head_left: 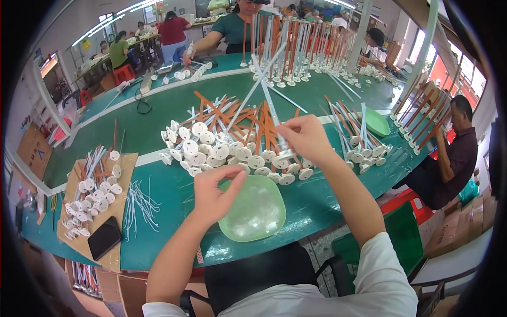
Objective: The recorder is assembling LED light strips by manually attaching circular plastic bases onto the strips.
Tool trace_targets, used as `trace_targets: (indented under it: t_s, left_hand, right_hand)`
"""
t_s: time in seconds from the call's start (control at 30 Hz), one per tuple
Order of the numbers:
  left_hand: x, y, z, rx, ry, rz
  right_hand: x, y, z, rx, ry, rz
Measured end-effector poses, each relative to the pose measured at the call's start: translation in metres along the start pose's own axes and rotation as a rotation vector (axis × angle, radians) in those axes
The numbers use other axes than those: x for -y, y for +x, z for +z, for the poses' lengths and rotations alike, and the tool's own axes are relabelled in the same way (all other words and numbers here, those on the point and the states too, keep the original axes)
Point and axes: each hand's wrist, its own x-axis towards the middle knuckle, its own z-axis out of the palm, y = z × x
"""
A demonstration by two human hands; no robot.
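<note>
Right hand (305, 138): raised above the green table (317, 206), fingers curled together and pinched on a white rod (269, 103) near its lower end. The rod runs up and to the left from the fingertips, tilted, and crosses above the pile. Just below the pinch, a white round base (287, 155) sits at the end of the rod, touching or just beside the fingertips; which of the two cannot be told.

Left hand (216, 193): held over the near left rim of the pale green dish (253, 214). Thumb and forefinger are brought close, tips nearly meeting, the other fingers loosely bent. Whether a small part sits between the tips cannot be told. The dish lies on the table directly below and to the right of this hand and contains small clear pieces.

Between the two hands and beyond them lies a pile of rods with round white bases (227, 148), white and orange, bases toward the person. A second, smaller heap (359, 145) lies to the right of the right hand. To the far left, a cardboard sheet (124, 161) carries more bases, with a black phone (104, 238) at its near edge.
</note>
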Motion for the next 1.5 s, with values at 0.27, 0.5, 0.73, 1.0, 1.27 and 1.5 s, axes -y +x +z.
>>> trace_targets:
  t_s: [0.27,0.5,0.73,1.0,1.27,1.5]
  left_hand:
    - [-0.01,-0.001,0.002,0.232,-0.508,-0.354]
    - [-0.007,0.002,-0.001,0.299,-0.67,-0.457]
    - [0.003,0.004,-0.026,0.609,-0.914,-0.635]
    - [0.008,0.007,-0.038,0.676,-0.802,-0.406]
    - [-0.001,0.008,-0.039,0.497,-0.429,-0.511]
    - [-0.01,0.014,-0.033,0.371,-0.318,-0.447]
  right_hand:
    - [0.019,-0.01,0.039,0.389,0.723,0.249]
    - [0.023,-0.023,0.048,0.296,0.64,0.254]
    - [-0.01,-0.001,0.034,-0.234,0.829,0.213]
    - [-0.012,-0.018,0.015,-0.434,0.656,-0.177]
    - [0.04,-0.042,0.026,-0.086,-0.211,-0.989]
    - [0.006,-0.036,0.036,0.261,-0.059,-0.922]
